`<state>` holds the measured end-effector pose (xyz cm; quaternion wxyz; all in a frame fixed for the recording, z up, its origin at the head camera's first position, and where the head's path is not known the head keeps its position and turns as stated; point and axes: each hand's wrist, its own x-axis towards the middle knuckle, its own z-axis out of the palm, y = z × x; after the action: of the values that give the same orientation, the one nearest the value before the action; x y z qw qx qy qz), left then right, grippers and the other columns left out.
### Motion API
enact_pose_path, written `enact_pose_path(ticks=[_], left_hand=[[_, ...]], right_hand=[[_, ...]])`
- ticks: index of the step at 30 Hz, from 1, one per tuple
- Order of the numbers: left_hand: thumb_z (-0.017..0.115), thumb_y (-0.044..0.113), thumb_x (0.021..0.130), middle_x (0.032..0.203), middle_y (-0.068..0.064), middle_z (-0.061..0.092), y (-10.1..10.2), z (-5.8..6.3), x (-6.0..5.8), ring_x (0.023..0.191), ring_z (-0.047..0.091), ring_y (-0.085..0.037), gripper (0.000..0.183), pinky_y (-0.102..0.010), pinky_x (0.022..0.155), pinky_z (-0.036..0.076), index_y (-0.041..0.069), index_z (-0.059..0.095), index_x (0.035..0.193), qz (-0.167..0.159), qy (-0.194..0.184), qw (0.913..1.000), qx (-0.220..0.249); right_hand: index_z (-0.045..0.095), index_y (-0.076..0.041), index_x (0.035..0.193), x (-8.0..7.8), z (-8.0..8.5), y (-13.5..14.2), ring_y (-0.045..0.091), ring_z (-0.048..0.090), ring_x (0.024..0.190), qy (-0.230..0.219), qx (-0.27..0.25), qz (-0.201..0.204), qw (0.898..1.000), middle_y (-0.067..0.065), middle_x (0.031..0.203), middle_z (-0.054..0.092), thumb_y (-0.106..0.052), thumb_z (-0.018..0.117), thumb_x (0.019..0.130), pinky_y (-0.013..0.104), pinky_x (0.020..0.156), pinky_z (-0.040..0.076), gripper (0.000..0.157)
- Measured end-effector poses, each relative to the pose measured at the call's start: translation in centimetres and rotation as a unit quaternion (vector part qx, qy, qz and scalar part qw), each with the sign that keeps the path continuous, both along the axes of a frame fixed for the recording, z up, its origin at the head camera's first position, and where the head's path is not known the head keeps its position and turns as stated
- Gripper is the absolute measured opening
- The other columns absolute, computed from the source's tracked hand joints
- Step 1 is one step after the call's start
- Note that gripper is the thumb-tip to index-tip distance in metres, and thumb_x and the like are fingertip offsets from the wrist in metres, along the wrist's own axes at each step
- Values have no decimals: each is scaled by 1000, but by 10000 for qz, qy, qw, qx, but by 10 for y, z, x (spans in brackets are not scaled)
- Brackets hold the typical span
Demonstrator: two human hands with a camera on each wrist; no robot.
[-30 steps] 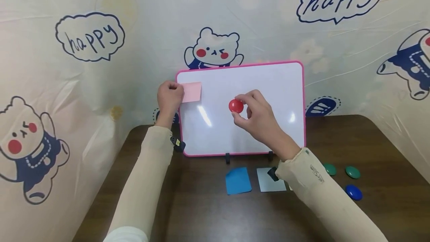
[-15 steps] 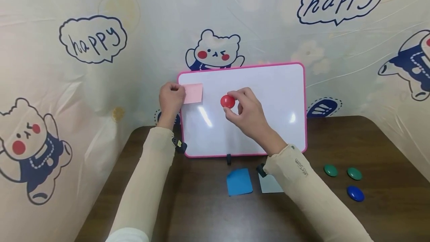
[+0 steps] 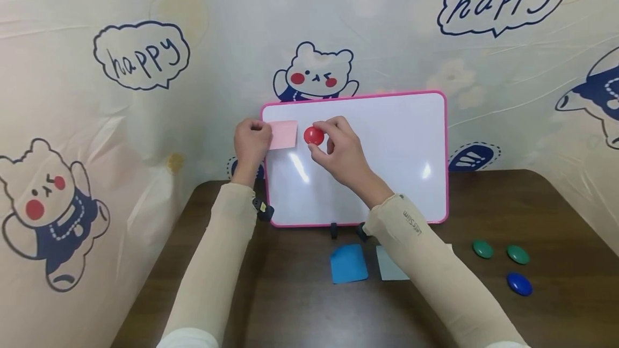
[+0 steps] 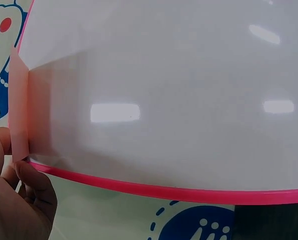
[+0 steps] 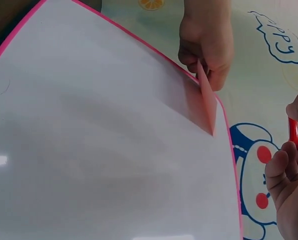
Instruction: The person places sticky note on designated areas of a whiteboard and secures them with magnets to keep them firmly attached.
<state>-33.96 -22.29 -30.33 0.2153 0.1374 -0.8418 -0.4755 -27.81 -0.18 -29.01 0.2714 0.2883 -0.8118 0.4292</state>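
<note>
At the upper left of a pink-framed whiteboard (image 3: 377, 176), my left hand (image 3: 251, 141) pinches the left edge of a pink sticky note (image 3: 283, 135). In the left wrist view the pink paper (image 4: 20, 110) stands out at an angle from the board, thumb and fingers on its near edge. My right hand (image 3: 342, 150) holds a round red magnet (image 3: 314, 136) by its rim between thumb and fingers, just right of the note in the head view. The right wrist view shows the red magnet (image 5: 293, 131) edge-on in that hand.
On the brown table (image 3: 300, 310) before the board lie a blue sticky note (image 3: 349, 263) and a pale note (image 3: 390, 263) partly under the right forearm. Farther right are two green magnets (image 3: 482, 248) and a blue magnet (image 3: 519, 283). Small black feet (image 3: 333, 230) support the board.
My right hand has carried the red magnet left and slightly upward across the board, nearer to the pink note. The left hand keeps its pinch on the note at the board's edge.
</note>
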Motion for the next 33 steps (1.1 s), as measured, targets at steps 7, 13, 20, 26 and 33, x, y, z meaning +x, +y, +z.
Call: enact_pose_path(ticks=[7,13,20,26,33], left_hand=[[55,28,91,101,-5,57,1,0,1,86,54,-21,22,-31,71,52,11,61,103,-36,57,10000,-41],[56,30,91,100,-4,56,1,-1,1,85,54,-20,22,-29,71,52,12,60,102,-37,53,10000,13],[57,33,90,99,-2,56,0,-2,-1,83,55,-19,23,-26,69,52,14,60,102,-58,18,10000,38],[60,36,89,100,-1,55,-2,-2,0,83,56,-19,25,-26,68,52,15,59,102,-44,10,10000,56],[62,41,88,102,0,55,0,-2,0,83,55,-17,30,-26,67,52,15,59,102,18,35,10000,15]], right_hand=[[60,-8,121,-9,-3,-12,16,53,78,-64,41,107,9999,1,108,49,-21,75,80,22,67,50,45],[60,-8,121,-18,4,-26,14,52,81,6,161,170,9997,1,107,49,-20,75,79,20,69,50,46],[58,-9,122,-29,11,-47,11,51,86,-363,171,414,9983,1,107,48,-20,73,81,15,73,48,45],[57,-9,125,-38,9,-65,9,51,96,-939,-70,535,9941,1,111,47,-18,72,83,18,77,49,46],[54,-12,130,-47,7,-76,8,49,101,-1378,320,250,9896,-2,113,45,-25,69,85,14,80,46,49]])
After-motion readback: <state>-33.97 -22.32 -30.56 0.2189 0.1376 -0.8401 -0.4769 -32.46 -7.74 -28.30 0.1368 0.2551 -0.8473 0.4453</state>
